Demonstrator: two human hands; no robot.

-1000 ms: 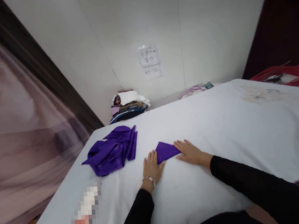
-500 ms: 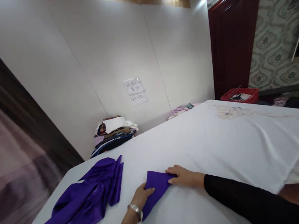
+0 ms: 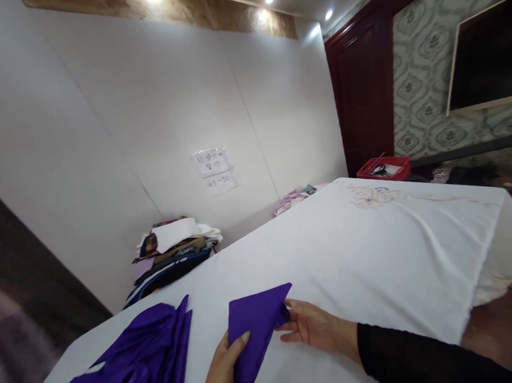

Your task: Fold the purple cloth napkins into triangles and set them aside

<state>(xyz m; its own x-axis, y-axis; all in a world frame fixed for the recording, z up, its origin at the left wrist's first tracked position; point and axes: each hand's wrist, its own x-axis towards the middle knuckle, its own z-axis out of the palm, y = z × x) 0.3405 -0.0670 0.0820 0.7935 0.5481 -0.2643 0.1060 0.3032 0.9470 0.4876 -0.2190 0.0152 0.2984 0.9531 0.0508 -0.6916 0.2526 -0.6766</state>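
Left hand (image 3: 225,364) is closed on the folded purple satin cloth (image 3: 252,330), its thumb pressing the near face and the other fingers hidden behind. Right hand (image 3: 311,325) is half open, with loosely bent, separated fingers at the cloth's right edge; I cannot tell if it pinches firmly. This cloth is between the two hands, tilted, above the near part of the white-covered desk (image 3: 342,255). As I judge, the work is partly done: this piece is already folded to a pointed shape, but its curled right edge is not yet flat. Loose purple fabric (image 3: 131,361) lies crumpled at the left, not folded neatly. The right forearm, in a black sleeve (image 3: 404,350), comes from the lower right; the left wrist is cut by the lower border.
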